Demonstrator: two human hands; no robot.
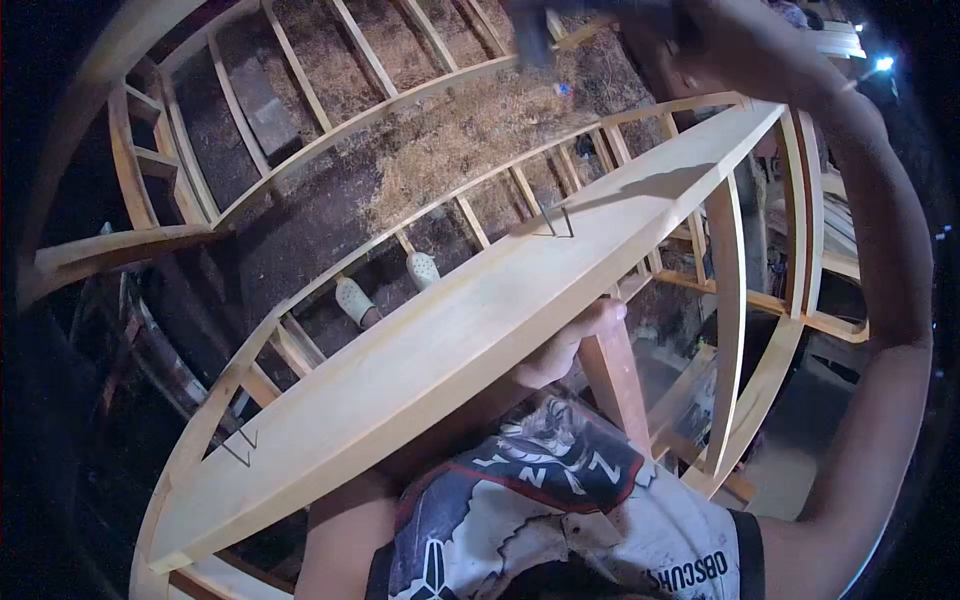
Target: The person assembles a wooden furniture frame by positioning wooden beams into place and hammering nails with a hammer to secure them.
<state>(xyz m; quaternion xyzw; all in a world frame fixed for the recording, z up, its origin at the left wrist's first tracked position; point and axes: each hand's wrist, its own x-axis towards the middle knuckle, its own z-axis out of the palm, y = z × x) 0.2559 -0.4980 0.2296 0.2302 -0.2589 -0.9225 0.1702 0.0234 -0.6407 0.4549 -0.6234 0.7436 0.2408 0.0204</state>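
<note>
A long pale board (420,320) lies diagonally across a wooden frame. Two thin nails (556,222) stand up from its middle, and two more (240,448) near its lower-left end. My left hand (572,345) is below the board's near edge, fingers closed around the upper end of a wooden slat (615,385). At the top, my right hand (700,45) is raised above the board's far end, closed on a dark tool (540,35). Motion blur hides the tool's exact shape. A shadow falls on the board beneath my right arm.
Another slatted wooden frame (390,105) stands at the upper left. Curved ribs (728,320) rise at the right. Two feet in light perforated shoes (422,268) show through the slats. Wood shavings (430,165) cover the floor. A bright lamp (883,64) shines at the upper right.
</note>
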